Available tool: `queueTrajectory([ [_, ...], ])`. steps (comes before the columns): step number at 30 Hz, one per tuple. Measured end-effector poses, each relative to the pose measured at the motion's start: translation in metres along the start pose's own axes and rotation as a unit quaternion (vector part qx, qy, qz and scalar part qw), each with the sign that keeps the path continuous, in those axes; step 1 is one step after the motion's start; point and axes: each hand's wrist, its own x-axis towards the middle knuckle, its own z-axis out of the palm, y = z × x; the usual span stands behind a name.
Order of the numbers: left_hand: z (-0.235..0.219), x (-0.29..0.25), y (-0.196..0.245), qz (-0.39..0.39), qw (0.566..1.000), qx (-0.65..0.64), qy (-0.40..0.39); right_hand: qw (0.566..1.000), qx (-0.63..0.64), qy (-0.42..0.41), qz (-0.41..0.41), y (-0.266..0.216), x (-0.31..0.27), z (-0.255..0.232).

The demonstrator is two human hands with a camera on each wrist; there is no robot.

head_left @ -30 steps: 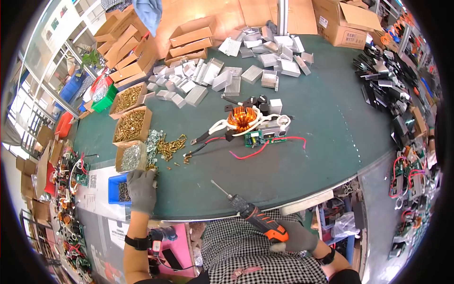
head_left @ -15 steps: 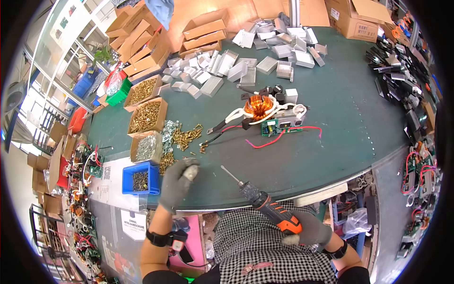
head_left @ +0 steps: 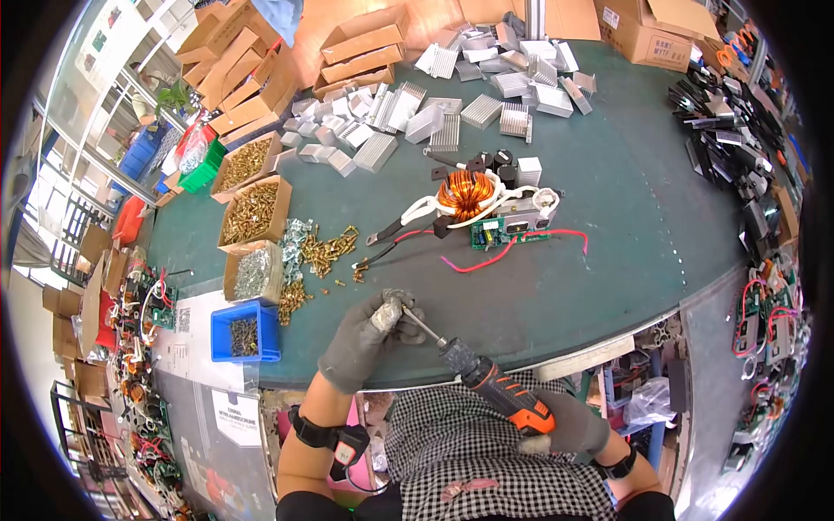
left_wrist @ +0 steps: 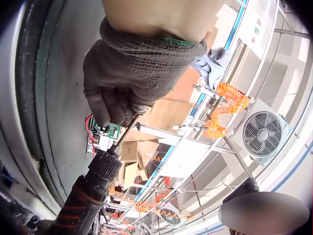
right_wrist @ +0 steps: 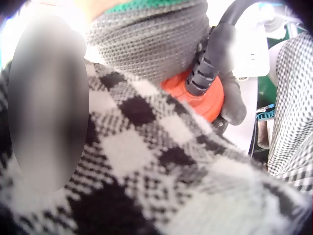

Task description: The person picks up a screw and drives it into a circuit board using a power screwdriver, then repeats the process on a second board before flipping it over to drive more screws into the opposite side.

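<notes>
In the head view the gloved left hand [head_left: 360, 341] is at the bench's front edge, its curled fingertips pinching around the bit tip of an orange-and-black power screwdriver [head_left: 497, 387]. Whether a small screw is between those fingers is hidden. The left wrist view shows the same hand [left_wrist: 134, 71] closed at the end of the bit [left_wrist: 126, 133]. Gripping the driver's rear end is the gloved right hand [head_left: 572, 424]; in the right wrist view this hand [right_wrist: 146, 46] is partly covered by checked cloth. Behind them lies a circuit assembly with a copper coil [head_left: 466, 194].
At the left stand a blue bin [head_left: 270, 346] of dark screws and cardboard boxes [head_left: 283, 213] of fasteners, with loose brass screws [head_left: 328, 252] beside them. Silver heat sinks [head_left: 375, 152] cover the back; black parts [head_left: 734, 143] are piled at the right.
The left hand has left the blue bin area, moved right across the bench edge and met the driver's tip. The right hand keeps its hold on the driver.
</notes>
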Motion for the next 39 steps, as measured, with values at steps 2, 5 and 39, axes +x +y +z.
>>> queueTrajectory([
  [2,0.0,0.0,0.001,0.002,1.0,-0.01,-0.003,1.0,0.009,-0.005,-0.015,0.004,0.002,-0.001],
  [5,-0.005,0.002,0.0,0.007,1.0,-0.007,-0.016,1.0,0.005,-0.026,0.009,-0.002,0.003,-0.004],
  [39,-0.019,-0.003,0.004,0.021,0.98,0.197,0.032,0.988,-0.133,0.073,0.003,-0.03,-0.005,-0.003],
])
